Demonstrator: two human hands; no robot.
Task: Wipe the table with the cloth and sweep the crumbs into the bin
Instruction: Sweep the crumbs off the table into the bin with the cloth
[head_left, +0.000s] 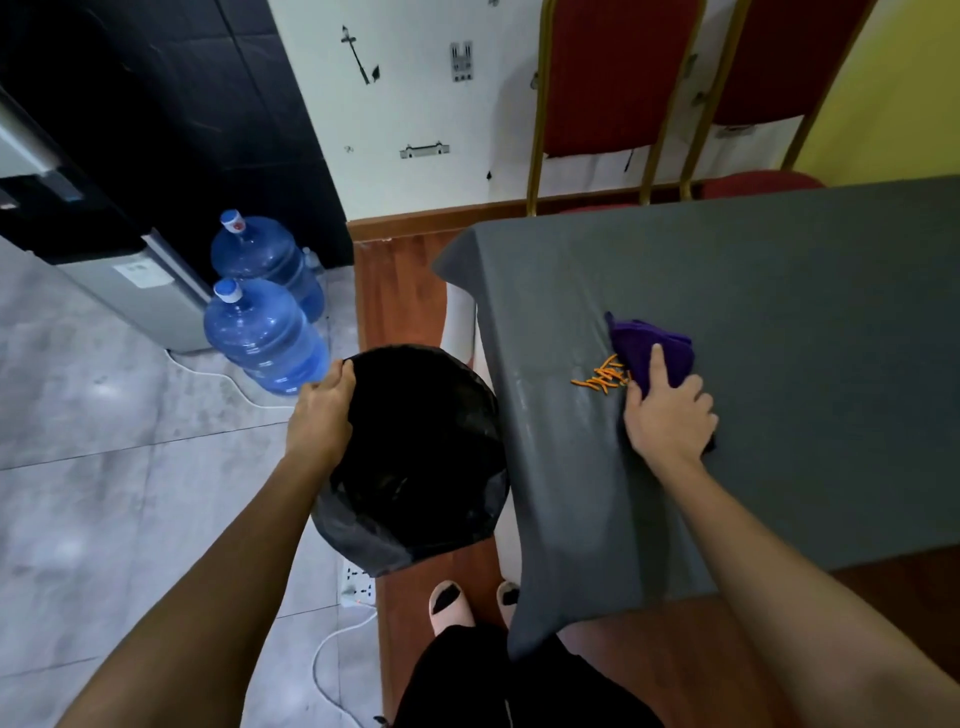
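A table covered in a grey cloth (779, 312) fills the right half of the view. My right hand (667, 413) presses a bunched purple cloth (649, 345) onto it. Just left of the purple cloth lies a small pile of orange crumbs (602, 376), a short way in from the table's left edge. A bin lined with a black bag (415, 457) stands on the floor beside that edge, below the crumbs. My left hand (319, 415) grips the bin's far-left rim.
Two blue water jugs (265, 332) and a water dispenser (104, 244) stand on the tiled floor at the left. A white power strip (358, 584) with a cable lies by the bin. Two red chairs (613, 88) stand behind the table. My slippered feet (452, 605) are at the table's corner.
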